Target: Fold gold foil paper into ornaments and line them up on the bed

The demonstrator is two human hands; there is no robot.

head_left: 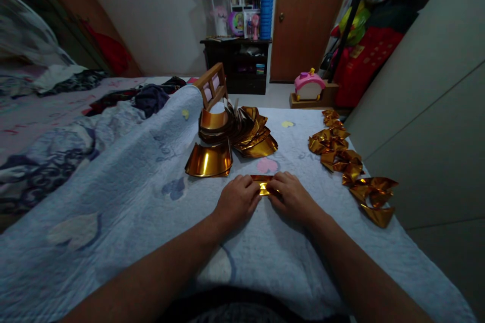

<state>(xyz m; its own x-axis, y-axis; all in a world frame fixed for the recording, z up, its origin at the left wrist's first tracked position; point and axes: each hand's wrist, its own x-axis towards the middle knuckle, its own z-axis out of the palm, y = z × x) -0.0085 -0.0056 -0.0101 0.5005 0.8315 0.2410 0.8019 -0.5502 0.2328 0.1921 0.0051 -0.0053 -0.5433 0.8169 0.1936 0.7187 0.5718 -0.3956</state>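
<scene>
Between my two hands lies a small piece of shiny gold foil paper (263, 188), folded into a narrow strip, on the blue quilted cover. My left hand (238, 201) has its fingers closed on the strip's left end. At the other end, my right hand (290, 196) grips it with bent fingers. Just beyond my hands is a fanned pile of flat gold foil sheets (257, 146), with a curved stack of the same sheets (209, 160) at its near left. Folded gold foil pieces (335, 154) lie in a row along the right side.
The quilted cover (136, 202) spreads beneath everything, rising in a fold at left. A wooden chair back (212, 83) stands behind the pile. Farther off are a dark cabinet (235, 68), a pink toy (309, 83) and a brown door (303, 20). Clothes (151, 98) lie at left.
</scene>
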